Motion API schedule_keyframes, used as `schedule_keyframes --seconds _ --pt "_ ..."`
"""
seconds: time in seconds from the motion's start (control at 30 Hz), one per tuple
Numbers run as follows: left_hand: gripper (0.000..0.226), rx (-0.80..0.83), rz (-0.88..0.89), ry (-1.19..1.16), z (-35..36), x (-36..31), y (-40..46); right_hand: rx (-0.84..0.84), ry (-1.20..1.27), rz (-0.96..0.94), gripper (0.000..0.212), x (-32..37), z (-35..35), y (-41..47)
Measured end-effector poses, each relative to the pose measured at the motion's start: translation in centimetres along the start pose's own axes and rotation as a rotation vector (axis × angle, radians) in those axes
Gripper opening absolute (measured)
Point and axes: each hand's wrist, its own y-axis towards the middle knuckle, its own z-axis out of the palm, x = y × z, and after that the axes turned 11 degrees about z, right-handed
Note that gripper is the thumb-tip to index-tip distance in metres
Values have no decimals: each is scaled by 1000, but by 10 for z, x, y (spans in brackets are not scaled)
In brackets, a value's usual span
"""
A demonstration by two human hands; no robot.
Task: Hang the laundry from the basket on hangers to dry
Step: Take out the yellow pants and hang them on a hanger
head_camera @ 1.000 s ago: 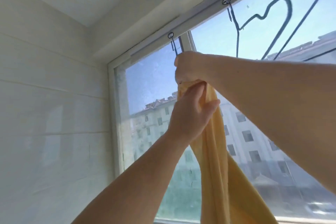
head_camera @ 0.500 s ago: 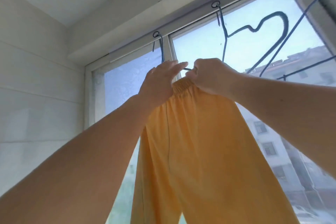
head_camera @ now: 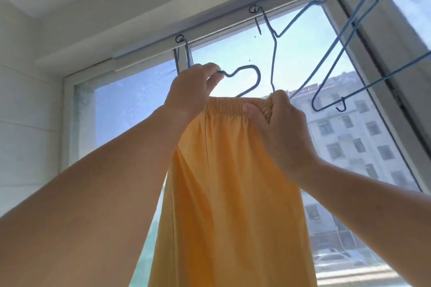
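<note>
A pair of orange trousers [head_camera: 233, 193] with a gathered elastic waistband hangs down in front of the window. My left hand [head_camera: 189, 93] grips the left end of the waistband together with a blue wire hanger [head_camera: 245, 77], whose heart-shaped bend shows above the fabric. That hanger's hook goes up to a ring on the rail [head_camera: 180, 38]. My right hand [head_camera: 277, 130] pinches the right end of the waistband. The basket is out of view.
Two more empty blue wire hangers [head_camera: 331, 70] hang from the rail [head_camera: 233, 23] to the right, close to my right hand. A large window [head_camera: 130, 109] is behind them, with a white wall [head_camera: 28, 112] to the left.
My hands have moved apart, spreading the waistband wide along the hanger. The heart-shaped bend now shows between them. The view has shifted left and up.
</note>
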Motion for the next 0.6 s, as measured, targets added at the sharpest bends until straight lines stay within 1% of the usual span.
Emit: schedule_keyframes --seconds 0.13,0.2,0.23,0.3,0.37,0.43,0.47,0.53,0.6 --pt "43 3 -129 -161 7 -1 -1 80 -54 7 29 -12 7 -7" --pt "47 -54 -230 -212 16 -3 -14 130 -81 9 27 -13 10 -6" --pt "48 -108 -295 -213 21 -6 -24 166 -98 4 26 -14 12 -5" --pt "45 -226 -447 -144 31 -15 -56 273 -151 -3 23 -14 20 -6" --pt "41 -282 -559 -88 38 -29 -91 398 -223 0 20 -18 29 -10" --pt "39 -195 -632 -140 45 -42 -124 535 -319 -16 19 -24 37 -19" --pt "38 -125 -669 -220 47 -48 -142 607 -354 -13 20 -29 42 -25" --pt "37 14 -747 -458 46 -63 -174 712 -402 14 21 -42 47 -42" --pt "33 139 -847 -738 42 -80 -203 769 -380 65 20 -60 46 -60"
